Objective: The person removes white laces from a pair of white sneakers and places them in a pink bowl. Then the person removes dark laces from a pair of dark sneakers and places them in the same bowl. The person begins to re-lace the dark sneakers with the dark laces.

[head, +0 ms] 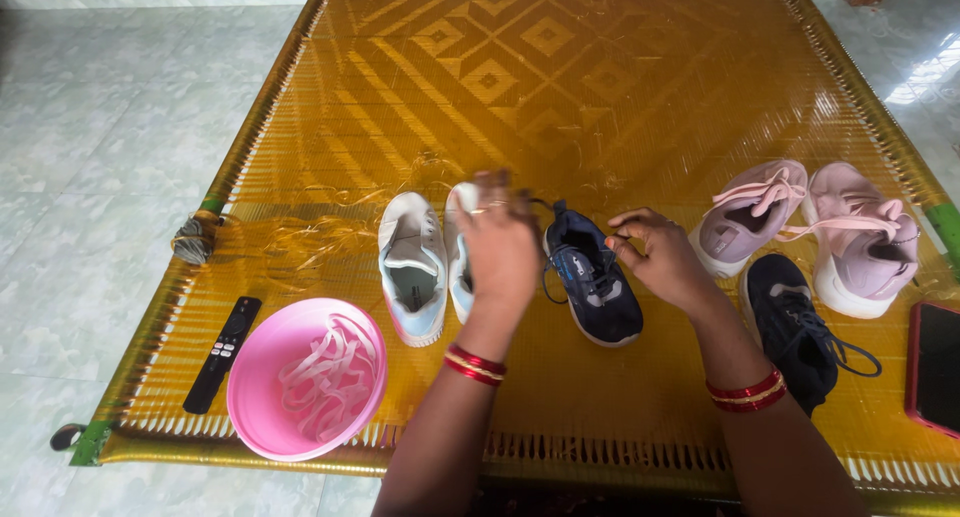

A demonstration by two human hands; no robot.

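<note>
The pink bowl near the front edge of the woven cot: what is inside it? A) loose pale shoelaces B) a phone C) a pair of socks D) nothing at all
A: the pink bowl holds a loose tangle of pale laces, lying beside the black remote.

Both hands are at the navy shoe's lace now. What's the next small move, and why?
Probably draw the lace a little further out of the navy shoe. The right hand pinches near its top and the left hand is at the lace's far end, while white laces already lie in the pink bowl.
</note>
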